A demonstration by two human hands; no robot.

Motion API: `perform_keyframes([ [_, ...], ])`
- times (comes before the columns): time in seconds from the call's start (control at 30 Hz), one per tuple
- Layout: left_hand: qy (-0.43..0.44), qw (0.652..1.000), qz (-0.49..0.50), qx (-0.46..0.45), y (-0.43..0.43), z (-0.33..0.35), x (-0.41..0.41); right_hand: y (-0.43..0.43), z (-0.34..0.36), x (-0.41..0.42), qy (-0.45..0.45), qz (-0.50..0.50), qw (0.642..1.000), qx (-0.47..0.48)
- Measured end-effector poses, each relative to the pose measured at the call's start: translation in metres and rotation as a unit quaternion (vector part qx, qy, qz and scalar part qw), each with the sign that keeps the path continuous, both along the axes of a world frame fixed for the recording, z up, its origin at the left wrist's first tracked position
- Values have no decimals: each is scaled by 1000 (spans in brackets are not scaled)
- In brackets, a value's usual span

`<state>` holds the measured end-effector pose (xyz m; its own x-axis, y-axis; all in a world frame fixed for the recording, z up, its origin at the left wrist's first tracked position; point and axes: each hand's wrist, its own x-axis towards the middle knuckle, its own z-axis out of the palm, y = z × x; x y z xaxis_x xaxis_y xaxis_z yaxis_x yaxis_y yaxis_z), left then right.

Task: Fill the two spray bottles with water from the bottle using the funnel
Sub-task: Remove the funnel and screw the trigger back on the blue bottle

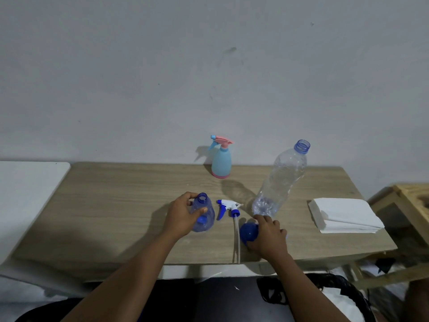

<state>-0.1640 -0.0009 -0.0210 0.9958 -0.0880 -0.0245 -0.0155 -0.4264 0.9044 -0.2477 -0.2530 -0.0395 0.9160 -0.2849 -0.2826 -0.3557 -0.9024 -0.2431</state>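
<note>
Two hands on bench (116, 205) | left hand (183, 217) fingers wrapped around open blue spray bottle (204, 214) | right hand (267, 238) fingers clasping blue funnel (248, 232) beside uncapped water bottle (281, 180) | sprayer head (228, 208) lying between | capped light-blue spray bottle (221, 161) at rear.

I found nothing I could read in this view. The clear water bottle (279, 182) carried no label that I could make out, and the light blue spray bottle (221, 164) at the back of the table and the clear blue spray bottle (203, 214) showed plain plastic. The folded white paper (343, 214) looked blank, and the wall (209, 66) bore only smudges.
</note>
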Motion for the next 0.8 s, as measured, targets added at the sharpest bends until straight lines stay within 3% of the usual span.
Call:
perform_keyframes([
  [0.07,-1,1000,1,-5,0,0,0,4,12,5,-34,15,998,-50],
  [0.17,-4,1000,1,-4,-2,-1,-2,18,23,26,-107,2,994,36],
  [0.27,-7,1000,2,0,-2,-1,-2,34,19,57,-71,12,992,100],
  [0.6,-6,1000,13,1,-3,-5,1,46,-21,97,-33,-69,988,137],
  [0.7,-2,1000,18,-4,-3,-5,0,48,-9,98,-100,-118,965,212],
  [0.8,1,1000,22,-1,-4,-5,-1,54,35,96,-216,-146,908,327],
])
